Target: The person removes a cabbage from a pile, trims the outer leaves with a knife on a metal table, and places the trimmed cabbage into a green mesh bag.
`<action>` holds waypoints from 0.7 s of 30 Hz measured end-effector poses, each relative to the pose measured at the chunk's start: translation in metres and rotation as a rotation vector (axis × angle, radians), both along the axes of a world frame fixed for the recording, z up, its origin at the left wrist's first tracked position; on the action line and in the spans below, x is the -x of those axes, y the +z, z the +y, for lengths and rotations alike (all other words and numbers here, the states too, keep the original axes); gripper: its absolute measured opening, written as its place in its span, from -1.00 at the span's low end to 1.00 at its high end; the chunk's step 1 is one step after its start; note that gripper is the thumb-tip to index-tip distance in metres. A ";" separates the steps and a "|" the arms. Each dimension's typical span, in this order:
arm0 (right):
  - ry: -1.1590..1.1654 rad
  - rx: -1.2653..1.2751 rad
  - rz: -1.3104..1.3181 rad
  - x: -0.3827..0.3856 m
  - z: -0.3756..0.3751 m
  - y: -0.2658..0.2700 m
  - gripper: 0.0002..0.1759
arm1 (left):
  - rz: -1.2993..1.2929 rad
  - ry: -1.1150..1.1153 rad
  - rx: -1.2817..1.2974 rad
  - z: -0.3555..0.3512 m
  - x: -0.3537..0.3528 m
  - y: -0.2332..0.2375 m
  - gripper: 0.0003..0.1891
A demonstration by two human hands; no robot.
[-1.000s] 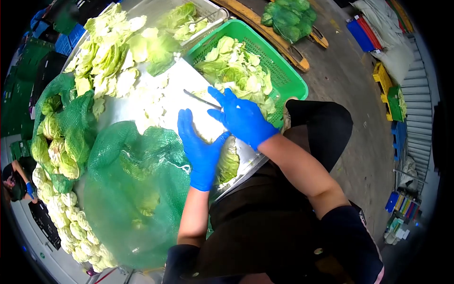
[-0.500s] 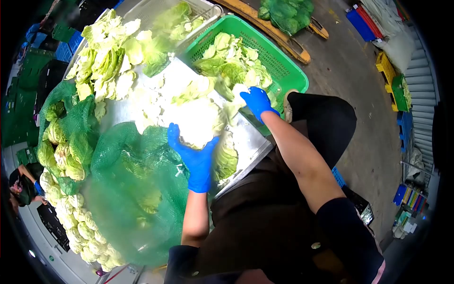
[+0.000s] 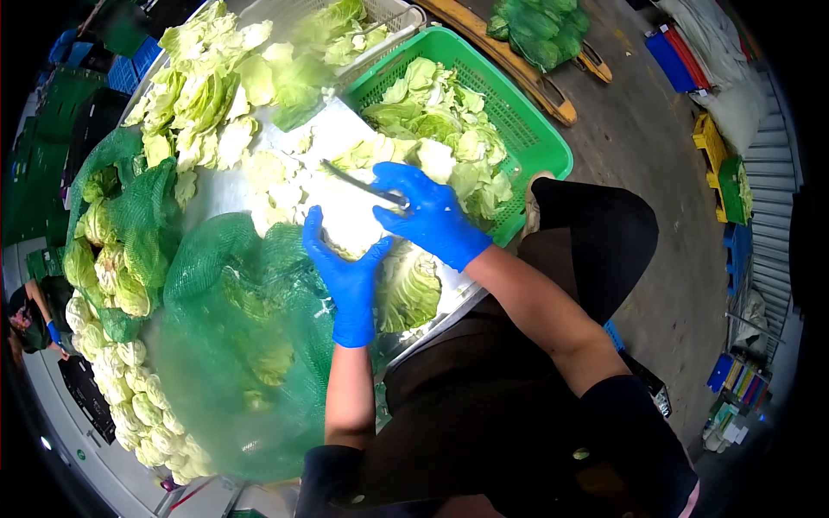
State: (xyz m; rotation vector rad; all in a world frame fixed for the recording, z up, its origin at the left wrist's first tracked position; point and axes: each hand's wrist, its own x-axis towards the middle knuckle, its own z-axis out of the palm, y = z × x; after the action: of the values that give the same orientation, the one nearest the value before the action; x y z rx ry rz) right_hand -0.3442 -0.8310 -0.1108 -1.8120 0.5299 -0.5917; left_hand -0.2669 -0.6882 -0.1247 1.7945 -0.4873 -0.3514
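My left hand point(image 3: 350, 281), in a blue glove, holds the near side of a pale cabbage head point(image 3: 345, 226) with thumb and fingers spread around it. Above the cabbage's right side, my right hand point(image 3: 427, 214), also gloved in blue, grips a knife point(image 3: 358, 182) whose dark blade points up and left. The cabbage rests on a metal table point(image 3: 205, 200) among loose pale leaves. A green leaf piece point(image 3: 410, 292) lies right of my left hand. Just beyond my right hand stands a green crate point(image 3: 534, 129) holding trimmed leaves point(image 3: 453, 121).
Green net bags with cabbages point(image 3: 121, 250) and a large green net point(image 3: 233, 345) lie left. Stacked pale cabbages point(image 3: 142, 414) are lower left. A leaf pile point(image 3: 203, 95) and white crate point(image 3: 397, 17) sit beyond. Another person point(image 3: 39, 315) is far left.
My right hand has moved left from the green crate to above the cabbage, and the knife now shows in it. My left hand stays at the cabbage.
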 end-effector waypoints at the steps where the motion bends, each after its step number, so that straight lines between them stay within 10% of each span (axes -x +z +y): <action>1: -0.044 -0.047 -0.031 0.002 -0.002 -0.008 -0.62 | -0.026 -0.024 -0.008 -0.002 -0.001 0.002 0.08; 6: -0.336 -0.130 -0.112 0.036 -0.039 -0.052 -0.74 | 0.286 0.042 0.150 0.005 -0.015 -0.008 0.03; 8: -0.401 -0.192 0.466 0.050 -0.065 -0.070 -0.74 | 0.297 0.041 0.145 0.009 -0.023 -0.005 0.02; 12: -0.200 0.214 0.136 0.013 -0.048 0.006 -0.46 | -0.039 -0.273 0.049 0.004 -0.032 0.005 0.05; 16: 0.174 -0.101 0.211 -0.002 -0.058 0.022 -0.31 | -0.290 -0.487 -0.069 -0.010 -0.041 0.038 0.04; 21: 0.078 -0.307 0.332 0.008 -0.054 0.009 -0.41 | -0.055 -0.184 -0.074 0.003 -0.009 0.024 0.10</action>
State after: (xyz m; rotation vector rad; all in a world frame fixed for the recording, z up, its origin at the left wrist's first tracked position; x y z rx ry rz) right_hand -0.3520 -0.8853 -0.1021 -1.6329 0.7272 -0.1424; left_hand -0.2581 -0.6848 -0.1010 1.8395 -0.6885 -0.4535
